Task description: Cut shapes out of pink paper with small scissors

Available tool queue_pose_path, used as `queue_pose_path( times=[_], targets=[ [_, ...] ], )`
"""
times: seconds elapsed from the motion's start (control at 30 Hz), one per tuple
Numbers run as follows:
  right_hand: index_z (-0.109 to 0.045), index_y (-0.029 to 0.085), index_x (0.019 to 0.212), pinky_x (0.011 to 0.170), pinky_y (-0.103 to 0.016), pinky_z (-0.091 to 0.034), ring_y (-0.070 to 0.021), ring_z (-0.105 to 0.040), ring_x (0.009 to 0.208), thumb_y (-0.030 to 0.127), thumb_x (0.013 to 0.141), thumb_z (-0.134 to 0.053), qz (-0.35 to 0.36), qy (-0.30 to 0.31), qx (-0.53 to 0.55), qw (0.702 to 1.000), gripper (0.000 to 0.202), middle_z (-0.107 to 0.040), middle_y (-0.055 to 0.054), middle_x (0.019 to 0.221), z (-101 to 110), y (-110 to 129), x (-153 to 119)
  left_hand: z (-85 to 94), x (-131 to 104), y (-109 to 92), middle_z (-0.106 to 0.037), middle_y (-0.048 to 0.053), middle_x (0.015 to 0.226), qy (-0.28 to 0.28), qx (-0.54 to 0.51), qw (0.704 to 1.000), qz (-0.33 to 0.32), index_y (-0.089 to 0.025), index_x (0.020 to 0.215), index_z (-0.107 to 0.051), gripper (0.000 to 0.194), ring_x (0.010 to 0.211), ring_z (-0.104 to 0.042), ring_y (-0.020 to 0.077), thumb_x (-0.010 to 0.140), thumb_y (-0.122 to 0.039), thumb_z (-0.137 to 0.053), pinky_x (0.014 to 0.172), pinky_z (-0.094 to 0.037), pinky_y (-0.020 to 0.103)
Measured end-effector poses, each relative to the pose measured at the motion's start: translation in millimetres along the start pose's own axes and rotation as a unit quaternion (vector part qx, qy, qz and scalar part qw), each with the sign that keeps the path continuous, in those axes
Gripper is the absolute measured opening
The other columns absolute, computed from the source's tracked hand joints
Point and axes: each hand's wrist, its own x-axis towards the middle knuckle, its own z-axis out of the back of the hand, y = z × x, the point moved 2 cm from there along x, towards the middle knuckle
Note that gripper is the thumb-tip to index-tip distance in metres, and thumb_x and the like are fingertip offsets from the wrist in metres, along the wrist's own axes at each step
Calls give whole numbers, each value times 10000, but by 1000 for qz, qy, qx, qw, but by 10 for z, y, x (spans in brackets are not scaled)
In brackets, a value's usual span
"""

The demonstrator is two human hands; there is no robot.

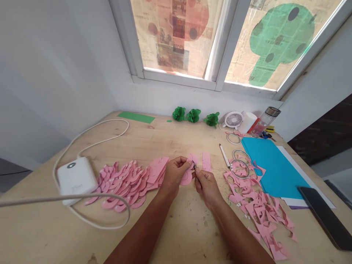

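My left hand (176,170) is closed on a pink paper piece (187,178) with rounded lobes, pinched between thumb and fingers. In my right hand (206,185) is a pair of scissors (195,165); only the dark blades show, against the pink paper, and the handles are hidden by my fingers. Just behind my right hand lies a pink paper strip (206,161). A layered heap of pink paper cutouts (126,183) spreads to the left of my left hand. Pink paper scraps (261,212) are scattered to the right.
A white power bank (75,176) with a looping cable sits at left. Green paper flowers (193,115) and a small fan (233,119) line the back. Tape rolls (239,168), a white pen (224,156), blue sheets (277,168), a bottle (264,121) and a phone (326,216) lie right.
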Motion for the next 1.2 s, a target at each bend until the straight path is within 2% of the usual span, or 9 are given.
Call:
queue_pose_path(
  times=[0.33,0.5,0.57,0.8,0.97,1.2],
  targets=[
    [-572,138,632,361,-217,-82,-40,-185,335,535,727,-573,14,-6,-10,1000,408,-322,89,366,23,13,-3,-9,4,27,-576,-7,552,11,6,1000,-10,-143,572,-561,236,524,-530,115,518,-292,-736,525,-431,240],
    [-584,136,642,365,-218,-82,-44,-183,346,533,728,-571,17,-6,-33,999,406,-315,88,369,36,14,9,63,41,0,-591,-3,602,-5,44,997,-70,-148,623,-595,174,572,-524,111,586,-284,-698,573,-413,226],
    [-574,141,631,366,-220,-78,-45,-180,348,537,728,-567,16,-3,-38,999,408,-313,88,370,34,12,11,81,53,3,-580,-5,594,-7,43,996,-75,-150,613,-584,171,567,-514,111,592,-283,-689,572,-408,228],
    [-455,179,525,369,-228,-78,-49,-174,348,567,706,-571,21,-3,-47,999,444,-289,88,369,19,21,7,60,38,16,-532,-24,543,4,-2,999,-32,-149,572,-547,198,487,-452,82,592,-294,-681,500,-367,208],
    [-372,196,493,374,-234,-81,-51,-176,354,564,718,-563,35,-8,-51,998,472,-283,83,372,14,21,5,53,41,26,-540,-20,538,8,-28,999,-15,-151,582,-555,192,478,-459,85,559,-276,-699,490,-374,212],
    [-359,197,498,377,-235,-90,-53,-175,364,585,717,-550,31,-8,-42,999,484,-278,83,389,11,-8,7,44,40,48,-541,-13,553,44,-62,997,19,-142,583,-563,197,506,-469,89,547,-260,-716,495,-367,209]
  ],
)
